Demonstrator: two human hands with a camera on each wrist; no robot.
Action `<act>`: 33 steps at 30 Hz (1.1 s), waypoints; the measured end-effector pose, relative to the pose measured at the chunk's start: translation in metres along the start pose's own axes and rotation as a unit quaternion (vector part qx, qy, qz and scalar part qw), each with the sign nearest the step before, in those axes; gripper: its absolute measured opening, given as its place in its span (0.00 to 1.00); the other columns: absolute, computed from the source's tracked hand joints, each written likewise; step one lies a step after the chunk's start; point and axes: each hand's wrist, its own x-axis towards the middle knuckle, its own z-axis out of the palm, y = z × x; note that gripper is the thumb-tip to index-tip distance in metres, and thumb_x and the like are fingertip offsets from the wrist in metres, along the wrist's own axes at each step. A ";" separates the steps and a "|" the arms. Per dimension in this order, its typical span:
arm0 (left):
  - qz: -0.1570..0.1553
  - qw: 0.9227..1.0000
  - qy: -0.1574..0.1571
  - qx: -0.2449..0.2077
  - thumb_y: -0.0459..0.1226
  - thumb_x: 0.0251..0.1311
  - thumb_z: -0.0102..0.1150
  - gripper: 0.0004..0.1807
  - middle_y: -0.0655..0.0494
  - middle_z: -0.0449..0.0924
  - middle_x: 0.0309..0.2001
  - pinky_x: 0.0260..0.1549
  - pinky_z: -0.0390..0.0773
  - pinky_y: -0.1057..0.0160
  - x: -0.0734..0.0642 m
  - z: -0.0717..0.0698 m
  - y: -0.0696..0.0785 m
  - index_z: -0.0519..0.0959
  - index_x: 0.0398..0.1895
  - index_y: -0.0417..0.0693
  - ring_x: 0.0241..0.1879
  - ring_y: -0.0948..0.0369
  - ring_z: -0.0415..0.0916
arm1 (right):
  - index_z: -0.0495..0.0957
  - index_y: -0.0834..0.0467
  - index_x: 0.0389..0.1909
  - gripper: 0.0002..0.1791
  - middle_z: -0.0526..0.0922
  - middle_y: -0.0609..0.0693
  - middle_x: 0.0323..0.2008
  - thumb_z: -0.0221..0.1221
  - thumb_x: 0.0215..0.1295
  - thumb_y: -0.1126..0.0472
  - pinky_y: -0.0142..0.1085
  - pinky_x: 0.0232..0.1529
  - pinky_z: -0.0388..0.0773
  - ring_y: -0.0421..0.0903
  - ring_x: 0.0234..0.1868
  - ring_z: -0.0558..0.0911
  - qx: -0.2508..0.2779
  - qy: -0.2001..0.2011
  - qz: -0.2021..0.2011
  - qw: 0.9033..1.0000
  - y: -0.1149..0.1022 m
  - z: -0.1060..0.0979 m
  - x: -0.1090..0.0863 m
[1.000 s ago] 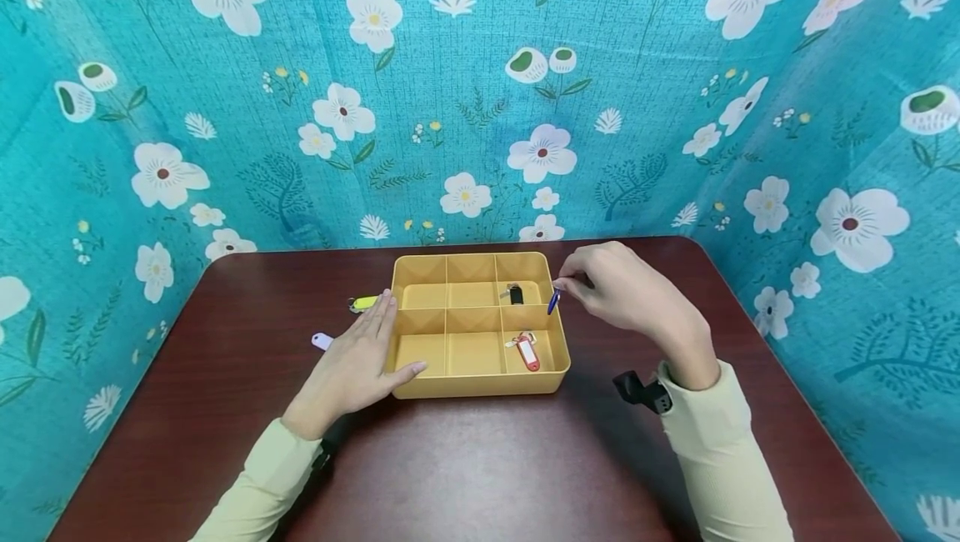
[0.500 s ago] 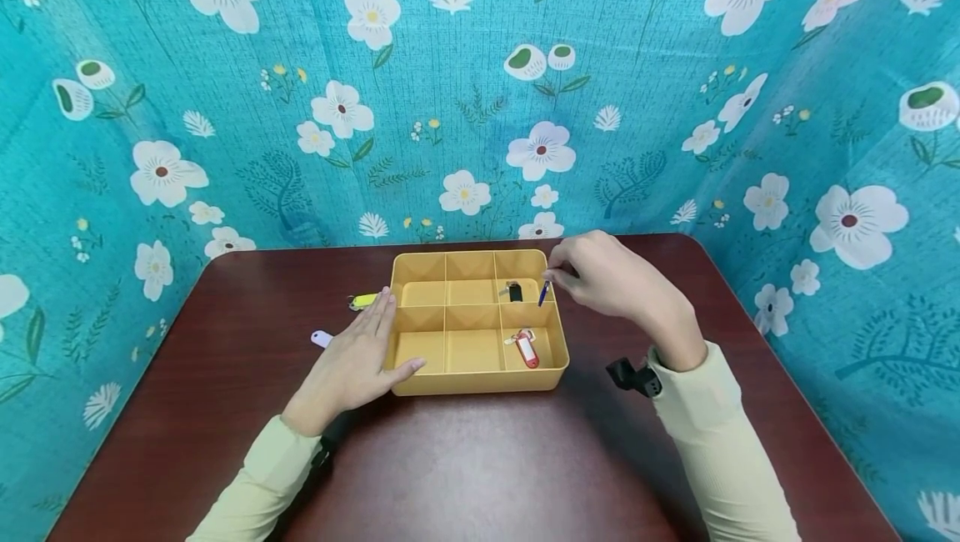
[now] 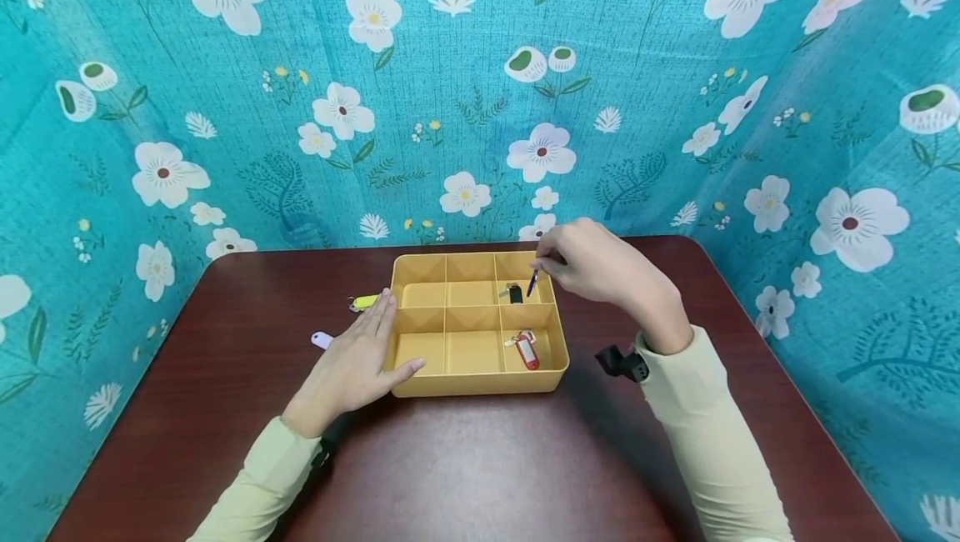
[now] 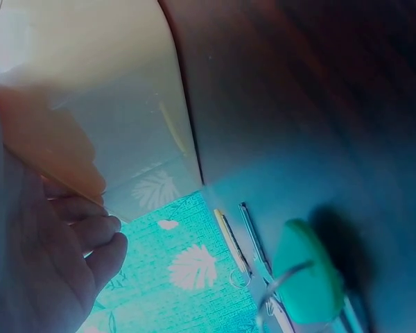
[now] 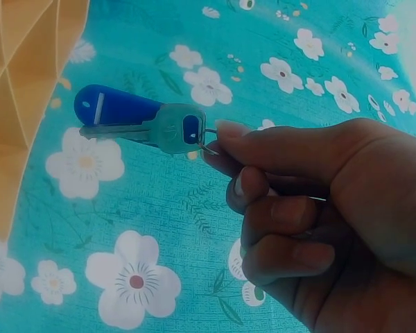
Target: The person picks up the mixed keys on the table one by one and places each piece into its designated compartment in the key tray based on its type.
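In the head view my right hand is over the back right compartment of a yellow six-compartment box. The right wrist view shows its thumb and forefinger pinching a metal ring that carries a key and a blue key tag. These hang just above a black-headed key lying in that compartment. My left hand rests along the box's left rim with fingers extended and the thumb over the front left corner. A red key tag with a key lies in the front right compartment.
On the dark table, left of the box, lie a yellow key tag and a lilac key tag, partly behind the left hand. A floral turquoise cloth rises behind and at both sides.
My right hand has moved left and away from me, carrying the blue-tagged key from the box's right rim to above the back right compartment. The left hand has kept its place.
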 end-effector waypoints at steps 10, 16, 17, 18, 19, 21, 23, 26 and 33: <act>-0.004 1.000 -0.005 -0.001 0.77 0.67 0.39 0.62 0.41 0.45 0.86 0.81 0.60 0.46 0.000 -0.003 0.002 0.48 0.84 0.36 0.86 0.47 0.46 | 0.90 0.59 0.35 0.08 0.89 0.48 0.31 0.64 0.73 0.63 0.36 0.29 0.69 0.42 0.24 0.73 0.012 0.000 -0.004 1.000 0.000 -0.002 0.010; -0.004 1.000 -0.005 -0.003 0.77 0.67 0.38 0.62 0.41 0.45 0.86 0.81 0.59 0.46 0.000 -0.002 0.002 0.48 0.84 0.36 0.86 0.48 0.45 | 0.90 0.58 0.36 0.08 0.92 0.51 0.36 0.63 0.74 0.64 0.35 0.28 0.67 0.41 0.22 0.71 0.017 -0.002 -0.004 1.000 0.000 0.001 0.017; -0.004 1.000 -0.006 -0.003 0.77 0.67 0.38 0.62 0.41 0.44 0.86 0.81 0.59 0.46 0.000 -0.002 0.002 0.48 0.84 0.36 0.86 0.48 0.45 | 0.90 0.58 0.36 0.08 0.92 0.50 0.35 0.63 0.74 0.64 0.35 0.28 0.66 0.41 0.22 0.70 0.018 -0.005 -0.002 1.000 0.000 0.001 0.018; -0.004 1.000 -0.006 -0.004 0.77 0.67 0.38 0.62 0.42 0.44 0.86 0.81 0.59 0.46 0.000 -0.001 0.002 0.48 0.84 0.36 0.86 0.48 0.45 | 0.90 0.58 0.36 0.09 0.92 0.50 0.34 0.62 0.74 0.64 0.35 0.28 0.66 0.41 0.21 0.69 0.018 -0.008 -0.001 1.000 0.001 0.002 0.019; -0.004 1.000 -0.006 -0.004 0.77 0.67 0.39 0.62 0.42 0.44 0.86 0.81 0.59 0.46 0.000 -0.001 0.002 0.48 0.84 0.36 0.86 0.48 0.45 | 0.90 0.57 0.35 0.10 0.91 0.49 0.32 0.62 0.74 0.64 0.35 0.28 0.65 0.41 0.20 0.68 0.017 -0.012 0.001 1.000 0.000 0.002 0.021; -0.005 1.000 -0.006 -0.005 0.77 0.67 0.39 0.62 0.42 0.44 0.86 0.81 0.59 0.46 0.000 -0.001 0.001 0.48 0.84 0.36 0.86 0.48 0.45 | 0.90 0.57 0.34 0.10 0.89 0.48 0.28 0.62 0.75 0.63 0.36 0.28 0.66 0.41 0.20 0.67 0.017 -0.020 0.004 1.000 0.000 0.003 0.024; -0.004 1.000 -0.006 -0.006 0.77 0.67 0.39 0.62 0.42 0.44 0.86 0.81 0.59 0.46 0.000 -0.001 0.001 0.48 0.84 0.36 0.86 0.48 0.45 | 0.90 0.57 0.35 0.11 0.87 0.46 0.26 0.62 0.75 0.63 0.36 0.28 0.67 0.41 0.20 0.68 0.018 -0.028 0.007 0.999 0.000 0.004 0.027; -0.004 1.000 -0.006 -0.007 0.77 0.67 0.39 0.62 0.42 0.43 0.86 0.81 0.60 0.46 0.000 -0.001 0.001 0.48 0.84 0.36 0.86 0.48 0.45 | 0.90 0.57 0.34 0.11 0.85 0.46 0.24 0.61 0.76 0.62 0.36 0.30 0.70 0.41 0.21 0.69 0.017 -0.036 0.010 0.999 -0.001 0.005 0.031; -0.005 1.000 -0.001 -0.009 0.77 0.67 0.39 0.62 0.41 0.44 0.86 0.81 0.60 0.46 0.000 0.000 0.001 0.48 0.84 0.36 0.86 0.47 0.46 | 0.83 0.54 0.22 0.18 0.70 0.44 0.16 0.61 0.76 0.63 0.35 0.28 0.64 0.40 0.19 0.63 0.011 -0.060 0.005 0.998 -0.002 0.007 0.044</act>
